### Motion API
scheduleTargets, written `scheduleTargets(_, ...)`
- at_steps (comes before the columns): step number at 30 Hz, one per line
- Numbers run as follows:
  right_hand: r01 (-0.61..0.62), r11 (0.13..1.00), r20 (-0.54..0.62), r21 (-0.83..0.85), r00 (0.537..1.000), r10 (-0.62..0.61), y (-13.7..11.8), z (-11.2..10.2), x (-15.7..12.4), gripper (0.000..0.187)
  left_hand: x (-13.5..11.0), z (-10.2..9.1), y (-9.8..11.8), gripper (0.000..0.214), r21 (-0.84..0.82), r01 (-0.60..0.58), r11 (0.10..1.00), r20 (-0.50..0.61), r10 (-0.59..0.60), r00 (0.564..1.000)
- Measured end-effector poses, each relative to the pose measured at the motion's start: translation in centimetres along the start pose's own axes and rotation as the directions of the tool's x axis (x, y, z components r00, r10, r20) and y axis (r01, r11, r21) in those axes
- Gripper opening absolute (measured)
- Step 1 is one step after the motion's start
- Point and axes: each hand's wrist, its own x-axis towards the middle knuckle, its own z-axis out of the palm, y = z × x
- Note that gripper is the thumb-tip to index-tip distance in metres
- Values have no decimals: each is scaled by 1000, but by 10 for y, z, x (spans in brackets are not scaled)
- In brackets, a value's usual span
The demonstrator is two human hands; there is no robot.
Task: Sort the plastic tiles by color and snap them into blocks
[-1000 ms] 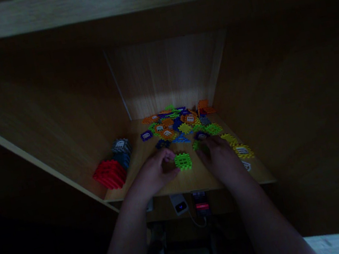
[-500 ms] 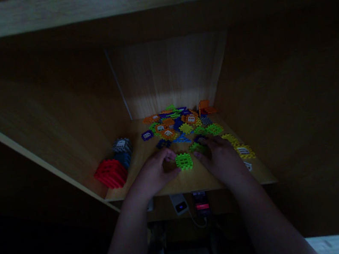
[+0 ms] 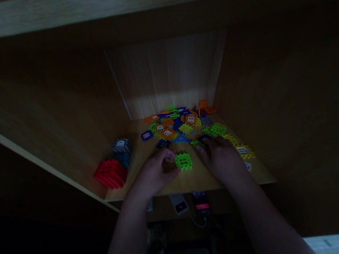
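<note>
A bright green square interlocking building tile (image 3: 183, 161) with a window-like grid and toothed edges lies near the shelf's front. My left hand (image 3: 159, 170) curves around its left side, thumb and fingertips at its near and far left corners. To the right, my right hand (image 3: 223, 157) is palm down, its thumb and fingers closed at another green tile (image 3: 196, 143), which they partly cover. A dark purple piece (image 3: 204, 137) shows just beyond those fingers. Behind both hands spreads a loose pile of toothed tiles, with an orange one (image 3: 168, 134) and a yellow one (image 3: 185, 128) among them.
A red stack of tiles (image 3: 110, 174) stands at the left shelf edge, blue and grey stacks (image 3: 121, 145) behind it. Yellow tiles (image 3: 244, 151) lie at right. Wooden side walls enclose the shelf (image 3: 159, 185). Below are a phone (image 3: 201, 204) and a cabled device (image 3: 179, 204).
My right hand has shifted slightly, and the green tile at its fingers is more covered. Green pieces beyond it sit farther right. My left hand and its tile stay nearly still.
</note>
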Motion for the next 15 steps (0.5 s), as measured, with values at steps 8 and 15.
scheduleTargets(8, -93, 995, 3, -42, 996, 93, 1, -9, 4, 43, 0, 0, 0, 26, 0, 6, 1000, -1, -6, 1000)
scheduleTargets(15, -119, 993, -5, 8, 993, 119, 3, -7, 3, 28, -1, 0, 1, 26, -5, 11, 1000, 3, -11, 1000)
